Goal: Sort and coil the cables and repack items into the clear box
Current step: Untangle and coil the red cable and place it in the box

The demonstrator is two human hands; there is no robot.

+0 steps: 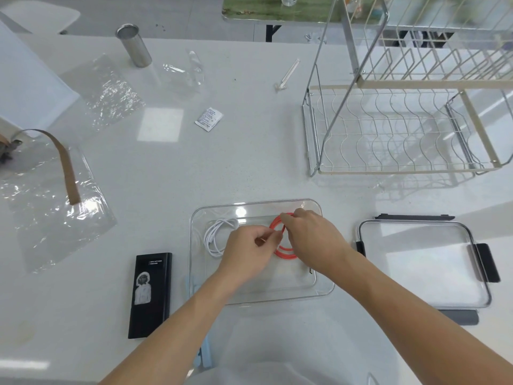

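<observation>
The clear box (324,287) stands open on the white table in front of me. A coiled white cable (215,237) lies in its left half. Both hands are over the box and pinch a coiled orange cable (286,252) in the middle of it. My left hand (249,250) grips the coil's left side. My right hand (311,238) holds its top and covers its right part. The box's clear lid (424,262) with black clips lies to the right. A black power bank (150,294) lies left of the box.
A wire dish rack (402,129) fills the right rear. Clear plastic bags (55,207) and a brown strap (66,168) lie at left. Farther back are a metal cup (134,45), a small white sachet (208,119) and a wrapped stick (287,75).
</observation>
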